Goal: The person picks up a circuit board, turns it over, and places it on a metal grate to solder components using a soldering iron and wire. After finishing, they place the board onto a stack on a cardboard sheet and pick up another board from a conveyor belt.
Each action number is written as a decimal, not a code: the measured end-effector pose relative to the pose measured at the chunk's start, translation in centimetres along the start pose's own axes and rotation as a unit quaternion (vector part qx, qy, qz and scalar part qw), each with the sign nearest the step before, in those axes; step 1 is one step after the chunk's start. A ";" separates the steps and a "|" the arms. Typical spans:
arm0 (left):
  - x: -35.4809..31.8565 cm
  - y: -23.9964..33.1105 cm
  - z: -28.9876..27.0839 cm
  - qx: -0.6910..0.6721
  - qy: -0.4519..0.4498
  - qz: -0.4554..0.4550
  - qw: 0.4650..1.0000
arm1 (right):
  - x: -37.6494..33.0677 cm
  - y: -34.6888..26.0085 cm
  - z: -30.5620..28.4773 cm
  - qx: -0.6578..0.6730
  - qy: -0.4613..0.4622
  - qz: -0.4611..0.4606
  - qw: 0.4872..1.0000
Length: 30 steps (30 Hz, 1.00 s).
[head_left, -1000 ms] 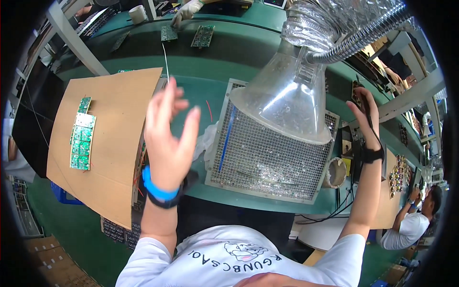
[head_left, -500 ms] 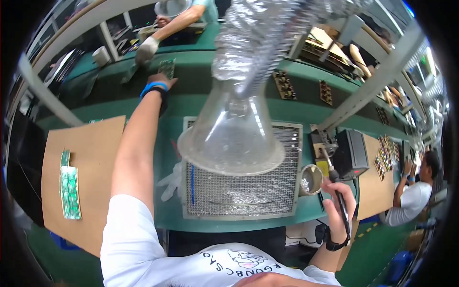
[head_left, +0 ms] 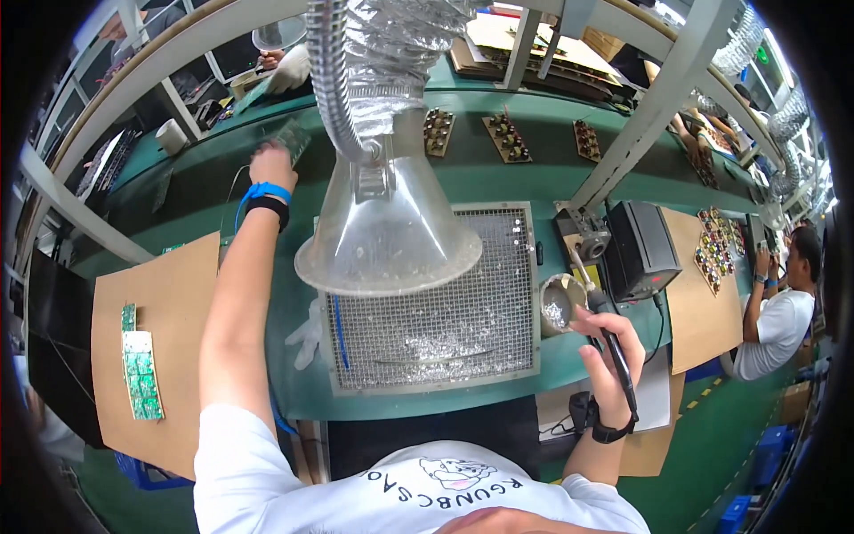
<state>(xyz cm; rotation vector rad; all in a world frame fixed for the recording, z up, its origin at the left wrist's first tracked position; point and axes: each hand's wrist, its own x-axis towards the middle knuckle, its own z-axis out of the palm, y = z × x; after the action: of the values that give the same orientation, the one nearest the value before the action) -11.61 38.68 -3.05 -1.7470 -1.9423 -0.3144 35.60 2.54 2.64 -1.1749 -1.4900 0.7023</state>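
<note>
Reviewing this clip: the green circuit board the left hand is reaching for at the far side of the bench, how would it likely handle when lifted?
The circuit board under the left hand looks thin and flat, so probably light and stiff rather than floppy. It lies flat on the green bench, so it is unlikely to roll. Any mounted parts could be fragile; an edge hold seems safer.

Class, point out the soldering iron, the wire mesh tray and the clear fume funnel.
soldering iron point(head_left: 616, 354), head view, black handle in the right hand
wire mesh tray point(head_left: 463, 329), head view, bare mesh
clear fume funnel point(head_left: 384, 236), head view, flared wall

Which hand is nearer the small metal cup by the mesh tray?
Right. The right hand, holding a soldering iron, sits just below the cup; the left hand reaches far across the bench.
</note>
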 end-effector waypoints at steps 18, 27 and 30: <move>-31.3 -2.0 -29.7 -0.363 -0.064 0.018 0.930 | -2.3 2.7 5.0 0.114 -0.016 0.042 0.992; -25.0 5.0 -22.4 -0.465 -0.137 0.258 0.836 | -2.5 2.7 11.3 0.127 0.050 0.023 0.990; -24.5 6.0 -21.8 -0.459 -0.155 0.276 0.830 | -2.4 3.8 10.8 0.053 0.039 0.018 0.998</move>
<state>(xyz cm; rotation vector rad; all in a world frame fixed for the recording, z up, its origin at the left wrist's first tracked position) 0.05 7.83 1.93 -3.0423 -1.4132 -0.8969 26.34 3.28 -4.54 -1.1378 -1.3548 0.7422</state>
